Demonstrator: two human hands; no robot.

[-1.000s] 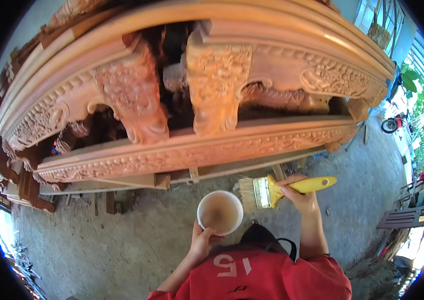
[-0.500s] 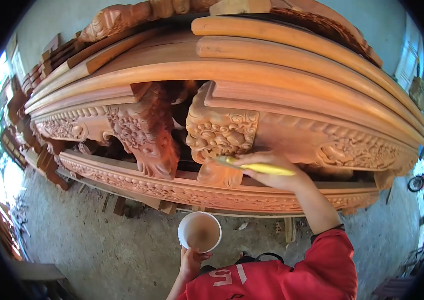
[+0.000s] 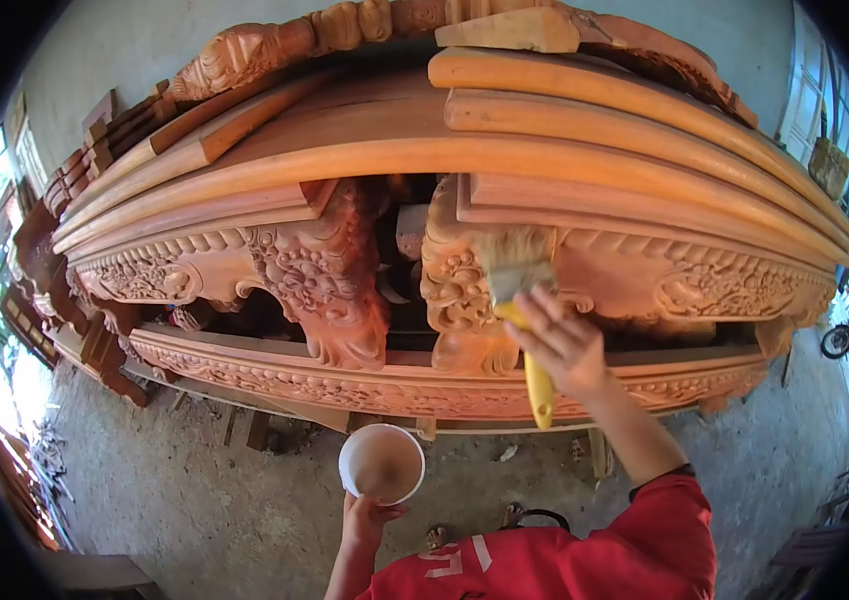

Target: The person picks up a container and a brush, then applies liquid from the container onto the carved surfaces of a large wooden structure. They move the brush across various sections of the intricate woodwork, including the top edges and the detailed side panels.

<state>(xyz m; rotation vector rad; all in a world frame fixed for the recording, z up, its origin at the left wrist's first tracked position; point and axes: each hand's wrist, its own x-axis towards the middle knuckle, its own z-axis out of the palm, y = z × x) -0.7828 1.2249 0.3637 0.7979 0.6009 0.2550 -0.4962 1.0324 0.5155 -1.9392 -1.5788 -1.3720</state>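
Note:
With my right hand (image 3: 566, 345) I grip a paintbrush (image 3: 534, 375) with a yellow handle, its wide pale bristles up against the carved wooden leg (image 3: 456, 285) of a large reddish-brown piece of furniture. The handle points down toward me. My left hand (image 3: 369, 510) holds a white plastic tub (image 3: 382, 464) by its near rim, below the furniture's lower edge. Some brownish liquid or residue shows at the bottom of the tub. A second carved leg (image 3: 319, 275) stands left of the brush, across a dark gap.
Long curved wooden rails (image 3: 634, 130) lie stacked on top of the furniture. A carved lower rail (image 3: 384, 385) runs along its front. More wooden parts (image 3: 84, 335) stand at the left over the concrete floor (image 3: 204, 500). A red motorbike (image 3: 841, 338) is at the far right.
My right hand has swung the brush from near the leg's lower part up to its upper face, turning the handle from sideways to downward. The view has shifted slightly.

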